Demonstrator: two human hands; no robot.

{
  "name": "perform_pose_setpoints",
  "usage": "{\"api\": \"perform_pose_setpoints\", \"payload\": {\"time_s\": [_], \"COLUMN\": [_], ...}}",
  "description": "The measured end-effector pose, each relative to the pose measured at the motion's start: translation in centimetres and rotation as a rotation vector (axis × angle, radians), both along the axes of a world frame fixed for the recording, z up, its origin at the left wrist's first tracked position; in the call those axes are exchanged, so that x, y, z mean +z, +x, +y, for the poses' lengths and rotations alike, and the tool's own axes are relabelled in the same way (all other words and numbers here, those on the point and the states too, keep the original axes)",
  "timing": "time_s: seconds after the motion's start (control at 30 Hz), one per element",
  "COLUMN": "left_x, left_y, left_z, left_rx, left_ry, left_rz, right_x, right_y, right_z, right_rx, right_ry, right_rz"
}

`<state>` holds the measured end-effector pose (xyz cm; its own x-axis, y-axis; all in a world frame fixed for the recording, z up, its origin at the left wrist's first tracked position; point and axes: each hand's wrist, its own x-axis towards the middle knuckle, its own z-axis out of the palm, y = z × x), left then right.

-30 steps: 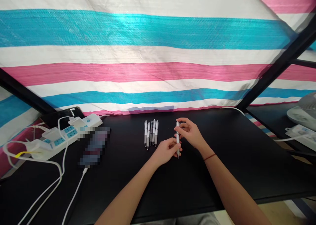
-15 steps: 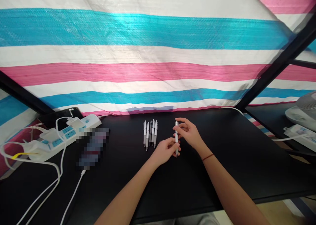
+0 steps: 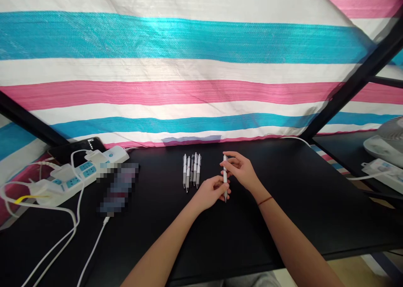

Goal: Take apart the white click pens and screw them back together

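Note:
A white and grey pen [image 3: 225,176] stands nearly in line with my view, its dark tip toward me, between both hands. Thumb and fingers of my left hand [image 3: 213,191] pinch its lower, grey part near the tip. Higher up, my right hand [image 3: 238,168] grips the pen's clip end between thumb and fingers. To the left of my hands, several similar white and grey pens [image 3: 188,173] lie side by side on the black table [image 3: 252,236].
At the left are a white power strip [image 3: 91,169] with plugs and cables, a black phone [image 3: 77,149] and a blurred device [image 3: 119,188] on a white cable [image 3: 94,247]. A striped sheet [image 3: 201,89] hangs behind. A fan [image 3: 390,138] stands far right.

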<state>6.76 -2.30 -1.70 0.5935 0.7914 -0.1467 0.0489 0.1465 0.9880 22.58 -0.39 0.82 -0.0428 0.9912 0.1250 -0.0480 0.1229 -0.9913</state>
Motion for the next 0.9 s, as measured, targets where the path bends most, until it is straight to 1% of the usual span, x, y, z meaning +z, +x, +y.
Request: {"api": "perform_pose_setpoints", "payload": {"time_s": [0.1, 0.2, 0.33, 0.43, 0.57, 0.63, 0.77, 0.83, 0.9], "left_x": [0.16, 0.3, 0.31, 0.25, 0.21, 0.21, 0.41, 0.67, 1.03], "left_y": [-0.06, -0.11, -0.12, -0.1, -0.09, -0.08, 0.05, 0.12, 0.1], "left_z": [-0.01, -0.02, 0.0, 0.04, 0.07, 0.07, -0.02, -0.07, -0.03], "left_rx": [-0.017, -0.021, -0.016, -0.01, -0.012, -0.007, 0.01, 0.059, 0.174], "left_ry": [-0.008, -0.013, -0.017, -0.015, -0.007, -0.005, -0.033, -0.053, -0.051], "left_rz": [0.012, -0.004, 0.004, 0.003, 0.005, 0.003, -0.025, -0.039, -0.057], "right_x": [-0.01, -0.13, -0.3, -0.35, -0.25, -0.21, -0.44, -0.58, -0.52], "right_y": [0.18, 0.3, 0.27, 0.26, 0.29, 0.24, 0.15, 0.22, 0.31], "right_z": [0.07, 0.13, 0.16, 0.16, 0.12, 0.14, 0.45, 0.62, 0.59], "right_rx": [0.039, 0.021, 0.038, 0.01, 0.035, 0.023, 0.01, -0.01, 0.002], "right_ry": [-0.018, -0.013, -0.021, -0.028, -0.044, -0.048, -0.077, -0.069, -0.034], "right_rz": [0.005, 0.025, 0.012, 0.03, 0.036, 0.041, 0.055, 0.056, 0.015]}}
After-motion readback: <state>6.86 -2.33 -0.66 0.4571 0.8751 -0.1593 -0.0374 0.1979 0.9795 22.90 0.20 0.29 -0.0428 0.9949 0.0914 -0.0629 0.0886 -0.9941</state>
